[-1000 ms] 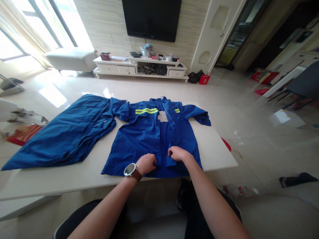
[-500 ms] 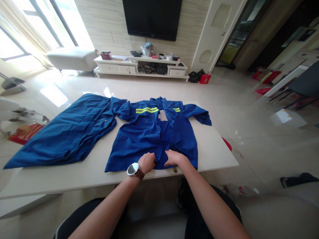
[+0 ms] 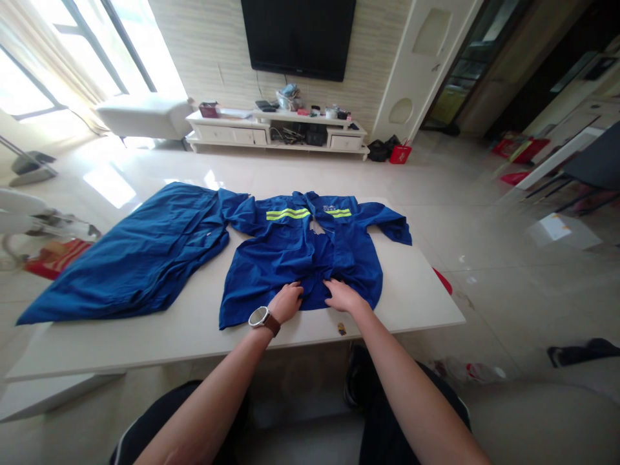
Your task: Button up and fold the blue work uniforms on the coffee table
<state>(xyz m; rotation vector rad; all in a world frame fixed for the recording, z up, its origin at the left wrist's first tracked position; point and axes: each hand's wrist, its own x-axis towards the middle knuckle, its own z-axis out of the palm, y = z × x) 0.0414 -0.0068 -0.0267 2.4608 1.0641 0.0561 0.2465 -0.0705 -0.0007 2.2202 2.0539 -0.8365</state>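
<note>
A blue work jacket (image 3: 271,258) with yellow-and-grey reflective strips lies front up on the white table (image 3: 411,303), collar away from me. Its front is partly apart, with a pale patch showing inside below the collar. My left hand (image 3: 287,301), a watch on its wrist, is closed on the jacket's front edge near the hem. Across the gap, my right hand (image 3: 343,297) pinches the other front edge. The cloth bunches in folds ahead of both hands, and the fingertips are partly hidden. Left of the jacket lie blue work trousers (image 3: 130,252), folded lengthwise, touching one sleeve.
A small brown-and-yellow object (image 3: 341,329) lies at the table's near edge. Beyond the tiled floor stand a low white TV cabinet (image 3: 227,134) and a grey bench (image 3: 145,116). A red bag (image 3: 400,153) sits beside the cabinet, and a clear box (image 3: 564,231) is at right.
Both hands have moved slightly away from me, carrying the jacket's lower front with them and wrinkling it. The right chest panel now lies flatter, showing its strip and lettering. The small object is more exposed.
</note>
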